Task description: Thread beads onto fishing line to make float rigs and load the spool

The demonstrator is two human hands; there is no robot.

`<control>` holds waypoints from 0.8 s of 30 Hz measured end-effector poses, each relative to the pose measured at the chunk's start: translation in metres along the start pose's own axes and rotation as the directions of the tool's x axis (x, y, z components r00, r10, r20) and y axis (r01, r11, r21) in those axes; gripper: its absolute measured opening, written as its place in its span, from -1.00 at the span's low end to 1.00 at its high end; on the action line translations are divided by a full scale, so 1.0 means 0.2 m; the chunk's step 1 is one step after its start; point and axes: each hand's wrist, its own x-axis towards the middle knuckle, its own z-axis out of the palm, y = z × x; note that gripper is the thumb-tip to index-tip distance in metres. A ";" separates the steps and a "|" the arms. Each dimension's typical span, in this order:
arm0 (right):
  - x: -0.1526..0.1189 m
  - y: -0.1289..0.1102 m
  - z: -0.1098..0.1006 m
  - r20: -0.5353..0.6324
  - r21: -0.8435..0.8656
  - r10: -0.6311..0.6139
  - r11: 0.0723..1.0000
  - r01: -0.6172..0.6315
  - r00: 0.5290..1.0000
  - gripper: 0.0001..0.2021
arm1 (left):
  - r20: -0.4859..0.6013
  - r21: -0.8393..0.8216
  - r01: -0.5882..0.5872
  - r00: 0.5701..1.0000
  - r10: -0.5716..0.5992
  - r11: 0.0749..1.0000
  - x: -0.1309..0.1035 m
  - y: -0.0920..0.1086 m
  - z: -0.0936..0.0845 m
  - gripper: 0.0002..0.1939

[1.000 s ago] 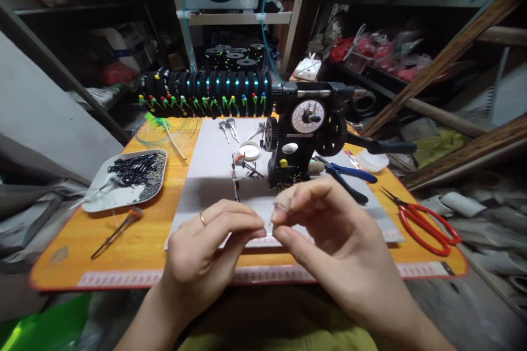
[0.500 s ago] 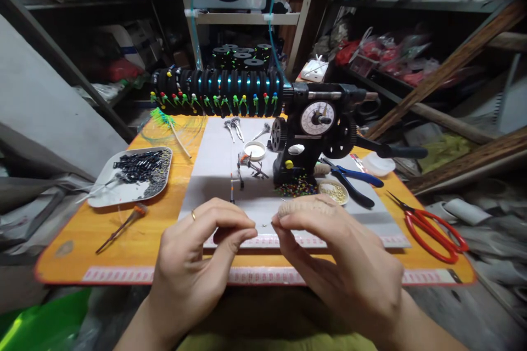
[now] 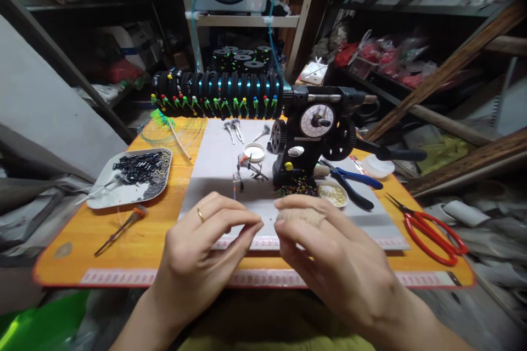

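Three open containers show in the head view. One white tray (image 3: pixel 102 178) holds black pieces with small grey and gold-coloured beads; one round dish (image 3: pixel 338 205) holds pale gold beads; and another, the white dish (image 3: pixel 254 159), has contents too unclear to name. One pile of coloured beads (image 3: pixel 297 191) lies at the foot of the black machine (image 3: pixel 296 148), which has one dial (image 3: pixel 317 120).

Three bundles of grey-tipped stems lie near the white dish. One pair of red-handled scissors (image 3: pixel 428 233) rests on the table (image 3: pixel 164 252), right of the white board (image 3: pixel 209 148).

Two hands are over the near part of the board. The left hand (image 3: pixel 201 247), wearing one ring, has thumb and forefinger pressed together at the tips; the right hand (image 3: pixel 346 263) has its fingers curled, one wrapped in tape (image 3: pixel 302 216). Whether either pinches anything, I cannot tell. One tiny speck (image 3: pixel 270 219) shows between them.
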 end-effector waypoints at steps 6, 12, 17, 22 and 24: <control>-0.01 0.00 0.03 0.041 0.159 0.102 0.981 -0.107 0.994 -0.66 | 0.060 -0.075 0.161 0.986 -0.157 0.984 0.03 0.07 -0.01 -0.87; -0.03 0.01 0.03 0.015 0.269 0.187 0.946 -0.184 0.982 -0.61 | 0.090 -0.220 0.322 0.947 -0.309 0.921 0.02 0.06 -0.02 -0.88; -0.02 0.02 0.02 -0.022 0.227 0.118 0.968 -0.110 0.993 -0.61 | 0.127 -0.280 0.371 0.929 -0.348 0.886 0.03 0.06 -0.04 -0.87; -0.01 0.01 0.07 -0.210 0.513 0.273 0.848 -0.132 0.939 -0.58 | 0.218 -0.407 0.444 0.896 -0.388 0.798 0.04 0.05 -0.06 -0.87; 0.01 0.00 0.09 -0.263 0.598 0.380 0.785 -0.159 0.887 -0.55 | 0.218 -0.468 0.474 0.880 -0.422 0.746 0.04 0.04 -0.05 -0.87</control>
